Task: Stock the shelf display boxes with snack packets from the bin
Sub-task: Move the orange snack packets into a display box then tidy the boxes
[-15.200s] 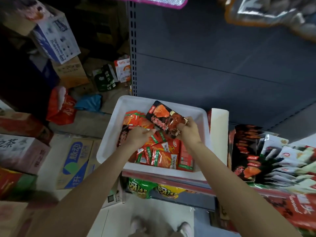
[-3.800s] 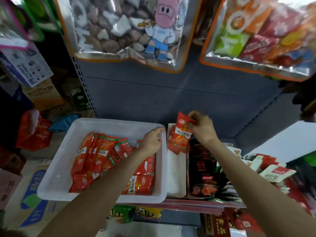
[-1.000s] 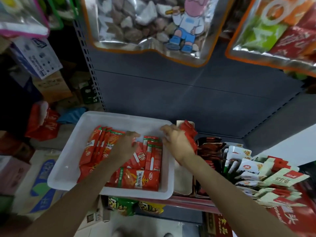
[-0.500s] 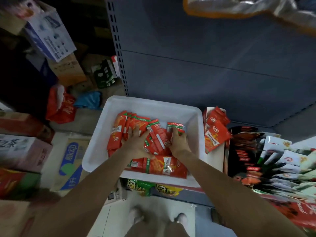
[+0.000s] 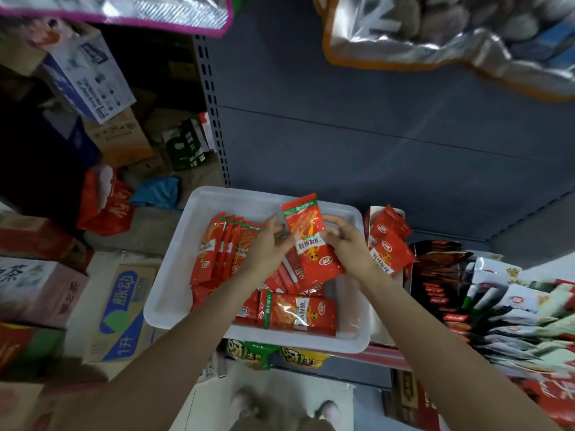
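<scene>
A white plastic bin [image 5: 174, 287] sits on the shelf edge with several red snack packets [image 5: 217, 247] lying and standing in it. Above the bin, a bunch of red packets [image 5: 306, 241] is lifted upright. My left hand [image 5: 267, 247] grips its left edge and my right hand [image 5: 345, 241] grips its right edge. Just right of the bin stands an open display box [image 5: 381, 334] with a few of the same red packets [image 5: 389, 244] leaning at its back.
Further right are display boxes of dark packets [image 5: 435, 287] and white packets [image 5: 510, 293]. Large snack bags [image 5: 435, 35] hang overhead against the grey shelf back panel [image 5: 342, 129]. Cartons [image 5: 121, 309] crowd the floor at left. My feet [image 5: 280, 409] show below.
Half a second ago both hands lay flat on the packets in the bin. Now they have gathered a bunch and raised it upright above the bin.
</scene>
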`<action>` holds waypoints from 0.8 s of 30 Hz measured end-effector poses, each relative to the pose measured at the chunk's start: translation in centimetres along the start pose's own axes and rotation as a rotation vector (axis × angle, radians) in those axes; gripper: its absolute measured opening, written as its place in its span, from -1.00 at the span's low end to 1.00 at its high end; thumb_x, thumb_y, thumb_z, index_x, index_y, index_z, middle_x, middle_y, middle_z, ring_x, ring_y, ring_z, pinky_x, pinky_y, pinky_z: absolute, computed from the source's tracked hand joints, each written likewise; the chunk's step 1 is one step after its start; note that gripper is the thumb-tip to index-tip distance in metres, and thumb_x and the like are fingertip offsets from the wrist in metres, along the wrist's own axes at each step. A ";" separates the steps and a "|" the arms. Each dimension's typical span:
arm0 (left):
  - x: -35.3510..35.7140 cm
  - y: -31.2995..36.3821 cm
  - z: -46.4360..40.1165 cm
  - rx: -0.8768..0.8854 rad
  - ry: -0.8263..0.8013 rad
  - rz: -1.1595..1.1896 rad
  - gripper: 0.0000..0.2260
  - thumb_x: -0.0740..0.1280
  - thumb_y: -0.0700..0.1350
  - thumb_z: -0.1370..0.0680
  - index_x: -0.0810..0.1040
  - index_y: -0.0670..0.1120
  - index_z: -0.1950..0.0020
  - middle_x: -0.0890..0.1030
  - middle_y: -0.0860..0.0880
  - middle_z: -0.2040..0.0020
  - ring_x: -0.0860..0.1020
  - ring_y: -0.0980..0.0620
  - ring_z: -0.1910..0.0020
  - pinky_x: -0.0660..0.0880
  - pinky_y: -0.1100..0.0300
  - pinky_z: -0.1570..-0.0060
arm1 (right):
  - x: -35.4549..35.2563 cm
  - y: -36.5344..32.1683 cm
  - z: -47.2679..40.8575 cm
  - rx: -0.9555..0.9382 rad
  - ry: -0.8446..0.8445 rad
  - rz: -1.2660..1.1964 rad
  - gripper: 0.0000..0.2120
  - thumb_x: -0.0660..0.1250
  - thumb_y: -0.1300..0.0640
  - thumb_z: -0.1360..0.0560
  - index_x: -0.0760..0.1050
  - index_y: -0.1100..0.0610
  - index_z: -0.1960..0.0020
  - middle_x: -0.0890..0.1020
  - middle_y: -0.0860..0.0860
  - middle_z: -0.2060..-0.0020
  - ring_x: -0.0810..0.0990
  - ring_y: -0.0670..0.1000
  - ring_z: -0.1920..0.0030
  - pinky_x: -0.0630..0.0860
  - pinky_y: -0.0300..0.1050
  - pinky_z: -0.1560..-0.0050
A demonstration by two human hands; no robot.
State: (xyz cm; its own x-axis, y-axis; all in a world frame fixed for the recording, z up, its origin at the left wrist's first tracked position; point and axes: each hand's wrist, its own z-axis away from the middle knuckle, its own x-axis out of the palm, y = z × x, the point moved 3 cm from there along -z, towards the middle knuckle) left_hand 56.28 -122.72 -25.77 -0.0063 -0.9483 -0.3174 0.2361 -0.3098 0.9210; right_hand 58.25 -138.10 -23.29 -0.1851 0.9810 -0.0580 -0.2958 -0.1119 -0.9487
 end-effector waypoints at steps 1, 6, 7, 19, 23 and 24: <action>0.0 0.8 -0.1 -0.034 0.034 0.164 -0.54 0.35 -0.09 -0.54 0.31 -0.13 -0.39 0.57 -0.03 -0.14 0.57 0.00 -0.12 0.58 0.17 0.00 | 0.0 -0.3 0.1 -0.018 -0.038 -0.013 -0.75 0.15 0.36 -0.58 0.43 0.22 -0.22 0.62 0.03 0.17 0.64 -0.18 0.31 0.54 -0.33 0.30; 0.3 3.6 -0.6 -0.018 0.130 0.431 -0.71 0.38 -0.28 -0.49 0.39 -0.18 -0.16 0.60 -0.12 0.04 0.62 -0.07 0.04 0.58 0.28 0.29 | -1.5 -1.3 0.6 -0.002 -0.080 0.042 -0.76 0.29 0.24 -0.55 0.47 0.13 -0.21 0.65 0.10 0.12 0.64 -0.01 0.17 0.58 -0.22 0.18; 0.5 4.0 -0.6 -0.023 0.148 0.476 -0.68 0.38 -0.31 -0.49 0.37 -0.16 -0.18 0.59 -0.10 0.05 0.62 -0.04 0.07 0.59 0.26 0.30 | -1.9 -1.5 0.7 0.015 -0.097 0.042 -0.72 0.36 0.24 -0.50 0.47 0.11 -0.19 0.65 0.10 0.10 0.65 -0.01 0.17 0.59 -0.22 0.19; 8.1 6.4 -1.8 -0.047 -0.087 0.041 -0.76 0.42 -0.28 -0.46 0.52 -0.16 -0.10 0.61 -0.13 0.00 0.56 -0.04 -0.01 0.49 0.16 -0.01 | -13.1 -6.1 3.0 -0.250 0.486 0.203 -0.89 0.45 0.15 -0.43 0.53 0.10 0.09 0.65 -0.03 0.22 0.66 0.03 0.16 0.62 0.03 0.10; 9.9 6.1 -2.4 -0.014 -0.132 -0.133 -0.59 0.26 -0.36 -0.50 0.41 -0.18 -0.35 0.49 -0.12 -0.31 0.46 -0.08 -0.29 0.43 0.02 -0.26 | -15.2 -8.1 3.8 -0.287 0.441 0.616 -0.85 0.39 0.15 -0.46 0.55 0.19 0.01 0.62 0.02 0.19 0.59 0.00 0.15 0.39 -0.23 0.18; 10.2 6.0 -2.4 -0.010 -0.153 -0.169 -0.55 0.24 -0.37 -0.51 0.37 -0.16 -0.39 0.45 -0.10 -0.35 0.42 -0.07 -0.34 0.40 0.01 -0.29 | -15.5 -8.4 4.0 -0.276 0.409 0.721 -0.84 0.37 0.15 -0.46 0.54 0.21 0.00 0.62 0.05 0.18 0.59 0.05 0.13 0.36 -0.20 0.20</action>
State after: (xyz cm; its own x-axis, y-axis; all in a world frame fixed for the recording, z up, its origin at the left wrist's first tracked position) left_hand 59.96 -134.09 -23.97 -0.1936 -0.8827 -0.4282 0.2289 -0.4651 0.8552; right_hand 59.88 -152.98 -13.23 0.1270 0.6717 -0.7299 0.0114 -0.7368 -0.6760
